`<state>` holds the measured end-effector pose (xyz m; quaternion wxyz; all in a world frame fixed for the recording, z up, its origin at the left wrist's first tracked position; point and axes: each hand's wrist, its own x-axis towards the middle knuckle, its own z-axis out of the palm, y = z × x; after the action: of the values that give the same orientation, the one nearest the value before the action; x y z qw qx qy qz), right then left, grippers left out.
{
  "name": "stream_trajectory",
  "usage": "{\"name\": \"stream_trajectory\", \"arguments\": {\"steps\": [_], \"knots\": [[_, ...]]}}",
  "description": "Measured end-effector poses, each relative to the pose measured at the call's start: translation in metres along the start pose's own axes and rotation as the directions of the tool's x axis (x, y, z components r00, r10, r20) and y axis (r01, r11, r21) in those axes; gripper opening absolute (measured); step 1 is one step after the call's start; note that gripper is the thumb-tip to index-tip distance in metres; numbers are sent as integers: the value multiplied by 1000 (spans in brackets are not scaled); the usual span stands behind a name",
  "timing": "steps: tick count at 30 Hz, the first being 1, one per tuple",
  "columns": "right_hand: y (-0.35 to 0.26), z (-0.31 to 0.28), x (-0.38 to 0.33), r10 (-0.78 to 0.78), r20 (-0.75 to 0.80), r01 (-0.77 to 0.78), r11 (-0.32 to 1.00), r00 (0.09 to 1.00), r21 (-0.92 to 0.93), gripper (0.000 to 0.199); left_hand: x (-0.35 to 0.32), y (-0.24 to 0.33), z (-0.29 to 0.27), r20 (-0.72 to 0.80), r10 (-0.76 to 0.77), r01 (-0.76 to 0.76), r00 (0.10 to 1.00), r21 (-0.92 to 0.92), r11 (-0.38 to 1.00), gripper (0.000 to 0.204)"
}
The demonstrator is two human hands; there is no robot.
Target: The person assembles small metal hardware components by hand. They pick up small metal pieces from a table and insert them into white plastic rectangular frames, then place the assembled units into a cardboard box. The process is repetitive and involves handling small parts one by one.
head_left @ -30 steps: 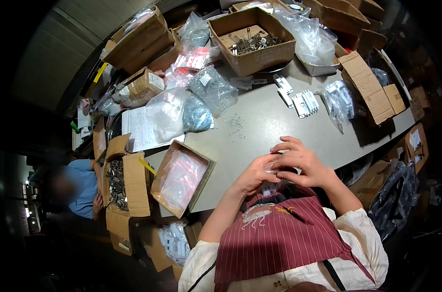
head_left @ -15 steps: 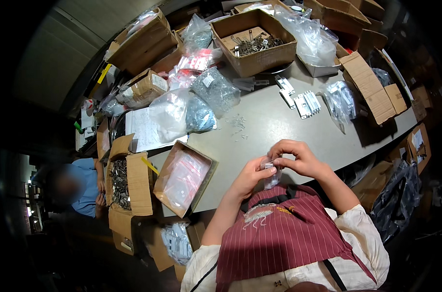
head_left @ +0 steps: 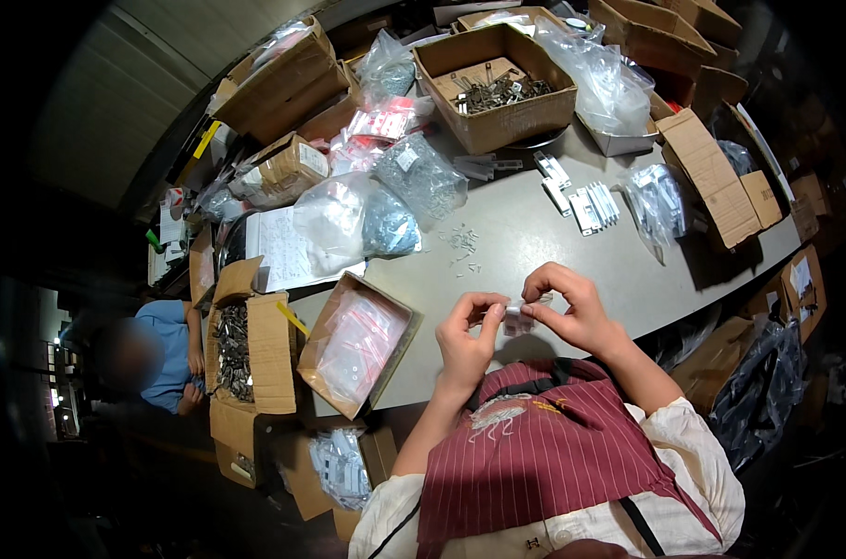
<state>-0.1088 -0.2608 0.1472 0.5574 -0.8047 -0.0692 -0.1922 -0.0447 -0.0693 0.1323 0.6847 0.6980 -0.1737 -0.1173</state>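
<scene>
Near the table's front edge, a small clear plastic bag [head_left: 516, 324] with silvery pieces inside is held up between both hands. My left hand [head_left: 468, 343] pinches its left side with thumb and fingers. My right hand [head_left: 572, 309] has thumb and forefinger closed on its upper right part. What exactly lies in the bag is too small to make out. Beyond my hands lies a loose scatter of small screws [head_left: 462, 240]. Farther right, several silver-white metal brackets [head_left: 593, 207] lie in a row beside a clear bag of similar parts [head_left: 654, 197].
On the left stands an open box of clear zip bags [head_left: 356, 349]; beside it is a carton of dark metal parts [head_left: 272, 354]. A large carton of metal pieces [head_left: 493, 121] and stuffed plastic bags [head_left: 418, 182] line the back. Another person in blue [head_left: 167, 349] sits far left.
The bag has come up from near my apron and now looks shorter, less of it hanging down. My left hand has turned and moved slightly left, apart from the right.
</scene>
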Motion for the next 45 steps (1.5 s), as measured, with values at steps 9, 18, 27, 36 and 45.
{"name": "stream_trajectory", "arguments": {"steps": [9,18,27,36,45], "knots": [[-1,17,3,-52,128,70,987,990,-144,15,3,4,-6,84,443,-435,892,419,797,5],[-7,24,13,-304,211,362,864,929,-351,20,-4,4,-20,54,395,-385,917,383,840,5],[-10,24,18,-331,374,462,817,866,-346,20,-15,1,-51,-88,212,-188,973,229,955,6],[10,115,41,-262,554,356,932,791,-68,17,-101,-38,-141,-611,-96,-32,786,-195,980,8],[44,267,82,-169,640,392,893,750,-223,40,-289,-105,-303,-706,-417,-447,572,-695,563,28]]}}
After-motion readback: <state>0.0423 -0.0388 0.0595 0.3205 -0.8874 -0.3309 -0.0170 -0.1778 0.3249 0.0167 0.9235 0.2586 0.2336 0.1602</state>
